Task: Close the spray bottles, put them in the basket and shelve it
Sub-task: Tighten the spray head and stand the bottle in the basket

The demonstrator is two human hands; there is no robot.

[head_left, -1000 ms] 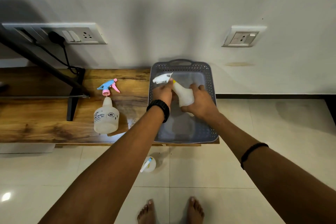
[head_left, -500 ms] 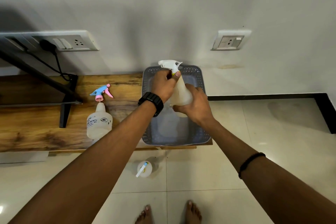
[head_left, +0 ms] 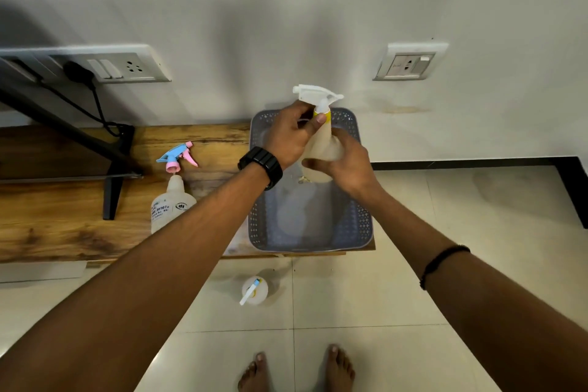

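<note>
Three spray bottles in sight: one with a white trigger head (head_left: 318, 95) held upright over the far end of the grey basket (head_left: 358, 226), one with a blue-and-pink trigger head (head_left: 176, 154) standing on the wooden shelf (head_left: 63, 226) just left of the basket, one with a white-and-blue head (head_left: 254, 290) down on the floor near the shelf's front edge. One basket only, perforated, resting on the shelf's right end with its right side overhanging. Two hands, both on the held bottle: left hand (head_left: 291, 137), black watch at the wrist, pinching the yellow collar under the trigger head; right hand (head_left: 345, 157), black band further up the forearm, wrapped round the bottle's body. Two socket plates on the white wall, a black cable plugged into the left one. Pale glossy floor tiles, dark skirting at right, two bare feet at the bottom edge.
</note>
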